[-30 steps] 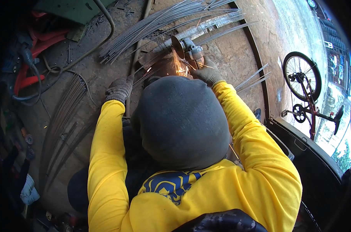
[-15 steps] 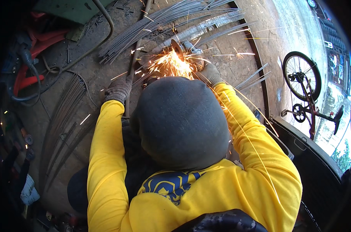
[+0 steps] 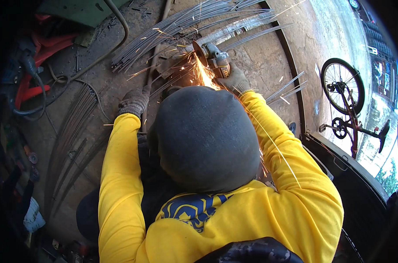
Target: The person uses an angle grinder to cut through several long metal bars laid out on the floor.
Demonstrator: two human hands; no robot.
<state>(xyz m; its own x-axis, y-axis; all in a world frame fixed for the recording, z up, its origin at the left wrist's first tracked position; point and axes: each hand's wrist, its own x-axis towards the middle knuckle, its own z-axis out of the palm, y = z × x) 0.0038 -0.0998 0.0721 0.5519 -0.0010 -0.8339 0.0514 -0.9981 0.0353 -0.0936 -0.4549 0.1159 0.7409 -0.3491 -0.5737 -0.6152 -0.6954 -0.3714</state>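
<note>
My gloved right hand (image 3: 236,80) is wrapped round the body of an angle grinder (image 3: 221,63). Its cutting disc (image 3: 200,53) stands on edge over the metal work on the ground, and orange sparks (image 3: 203,75) stream from it toward me. My left hand (image 3: 134,103), in a grey knitted glove, is closed on a long metal bar (image 3: 154,61) left of the grinder; its fingertips are partly hidden. Thin metal pieces (image 3: 166,72) lie between the left hand and the disc. My dark head covering (image 3: 205,140) hides the near part of the work.
Bundles of thin rods (image 3: 164,33) lie beyond the grinder, with more rods (image 3: 74,122) at the left. A red stand (image 3: 30,90) with cables is at far left. A long steel edge (image 3: 291,65) runs along the right; past it are a bicycle (image 3: 346,105) and a dark metal panel (image 3: 339,162).
The spark burst has shrunk to a narrower stream, so the grinder shows more clearly. The grinder and my right hand have shifted slightly forward. My left hand stays in place.
</note>
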